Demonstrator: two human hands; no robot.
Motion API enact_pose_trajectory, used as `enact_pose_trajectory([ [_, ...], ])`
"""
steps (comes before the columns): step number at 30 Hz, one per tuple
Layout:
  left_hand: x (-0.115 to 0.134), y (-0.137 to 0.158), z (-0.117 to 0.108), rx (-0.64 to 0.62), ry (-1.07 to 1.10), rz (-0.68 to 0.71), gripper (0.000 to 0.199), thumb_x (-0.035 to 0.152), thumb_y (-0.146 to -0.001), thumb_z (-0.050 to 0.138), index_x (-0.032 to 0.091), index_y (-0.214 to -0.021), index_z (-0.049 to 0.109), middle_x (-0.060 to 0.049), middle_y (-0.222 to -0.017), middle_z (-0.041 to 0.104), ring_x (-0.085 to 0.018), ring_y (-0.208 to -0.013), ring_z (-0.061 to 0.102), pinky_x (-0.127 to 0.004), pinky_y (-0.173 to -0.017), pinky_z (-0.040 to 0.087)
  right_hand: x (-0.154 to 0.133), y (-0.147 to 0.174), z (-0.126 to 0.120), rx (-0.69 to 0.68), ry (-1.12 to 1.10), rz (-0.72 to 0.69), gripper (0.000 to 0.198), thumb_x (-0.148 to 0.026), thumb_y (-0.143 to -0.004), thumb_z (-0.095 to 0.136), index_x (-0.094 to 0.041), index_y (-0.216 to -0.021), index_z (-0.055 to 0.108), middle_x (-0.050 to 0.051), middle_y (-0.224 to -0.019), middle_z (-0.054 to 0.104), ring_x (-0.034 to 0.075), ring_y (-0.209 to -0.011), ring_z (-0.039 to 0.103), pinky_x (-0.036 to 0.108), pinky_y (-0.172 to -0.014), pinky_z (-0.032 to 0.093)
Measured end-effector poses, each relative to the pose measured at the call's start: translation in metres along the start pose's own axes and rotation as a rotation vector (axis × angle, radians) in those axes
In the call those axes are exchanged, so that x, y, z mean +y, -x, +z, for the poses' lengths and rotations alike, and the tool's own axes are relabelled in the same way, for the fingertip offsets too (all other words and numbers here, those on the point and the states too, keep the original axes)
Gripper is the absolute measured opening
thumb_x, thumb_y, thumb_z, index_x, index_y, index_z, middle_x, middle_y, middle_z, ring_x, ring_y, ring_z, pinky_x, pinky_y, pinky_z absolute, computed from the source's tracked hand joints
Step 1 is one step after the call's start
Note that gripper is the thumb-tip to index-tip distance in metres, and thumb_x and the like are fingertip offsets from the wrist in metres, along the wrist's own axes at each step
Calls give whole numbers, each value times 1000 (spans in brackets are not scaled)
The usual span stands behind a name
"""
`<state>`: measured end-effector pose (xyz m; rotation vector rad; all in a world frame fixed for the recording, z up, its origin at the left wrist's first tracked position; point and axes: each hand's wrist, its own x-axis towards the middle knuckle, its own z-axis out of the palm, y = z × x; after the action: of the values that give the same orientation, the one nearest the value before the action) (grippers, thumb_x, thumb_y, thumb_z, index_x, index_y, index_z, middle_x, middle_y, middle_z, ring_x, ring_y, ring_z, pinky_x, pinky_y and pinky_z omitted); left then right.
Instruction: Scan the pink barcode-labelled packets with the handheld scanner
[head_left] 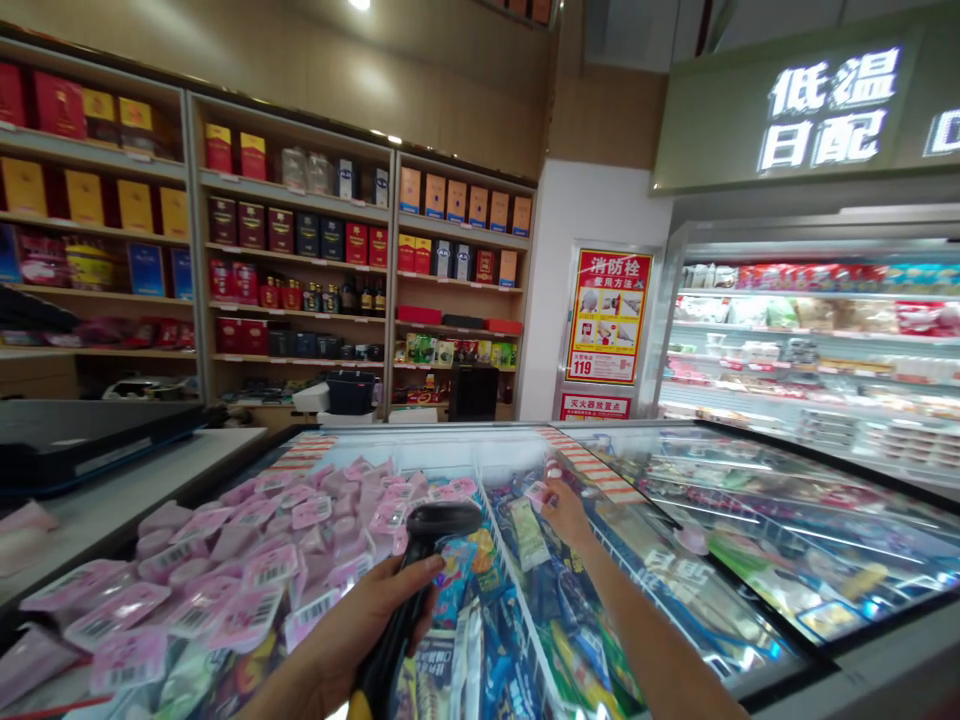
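Note:
My left hand (401,590) is wrapped around the handle of a black handheld barcode scanner (442,518), its head pointing away from me. My right hand (564,510) reaches over the freezer's middle section, fingers closed around a small pink cup (535,494), partly hidden by the fingers. Just beyond those fingertips is a small red-and-white item, too blurred to name. A large heap of pink lidded cups (274,565) with barcode labels lies in the left section, left of the scanner. Bagged ice creams (529,530) lie below my right hand.
A white wire divider (517,600) splits the open freezer section. Glass lids (720,500) cover the right side. At left, a black flat device (90,440) rests on a counter. Shelves of boxed bottles (300,240) stand behind; a lit chiller (817,350) is at right.

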<state>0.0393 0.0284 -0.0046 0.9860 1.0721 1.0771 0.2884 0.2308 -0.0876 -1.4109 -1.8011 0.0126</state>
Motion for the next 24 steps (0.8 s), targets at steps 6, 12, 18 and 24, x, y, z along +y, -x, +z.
enact_pose_trajectory([
  [6, -4, 10, -8, 7, 27, -7, 28, 40, -63, 57, 15, -62, 45, 4, -49, 50, -5, -39, 44, -17, -40, 33, -19, 15, 12, 116, -30, 148, 7, -22, -59, 47, -18, -64, 47, 1, -61, 53, 15, -58, 50, 25, -57, 37],
  [12, -2, 24, -7, 55, 72, 15, 26, 38, -63, 57, 16, -62, 44, 5, -46, 49, -4, -36, 42, -17, -38, 31, -48, 31, 21, 218, -128, -174, 14, -12, -57, 42, -17, -71, 44, 1, -67, 49, 15, -65, 48, 27, -63, 39],
  [18, -8, 34, -12, 52, 81, 39, 26, 38, -63, 57, 16, -60, 44, 5, -45, 49, -5, -36, 42, -18, -38, 32, -77, 44, 29, 211, -171, -369, 29, -6, -57, 40, -16, -83, 45, 3, -75, 49, 16, -75, 47, 30, -72, 39],
  [24, -18, 41, -18, 59, 61, 41, 27, 39, -63, 57, 15, -62, 45, 4, -48, 51, -4, -37, 41, -17, -38, 32, -93, 51, 35, 171, -192, -383, 31, -5, -55, 40, -16, -83, 47, 4, -76, 50, 17, -76, 48, 31, -71, 40],
])
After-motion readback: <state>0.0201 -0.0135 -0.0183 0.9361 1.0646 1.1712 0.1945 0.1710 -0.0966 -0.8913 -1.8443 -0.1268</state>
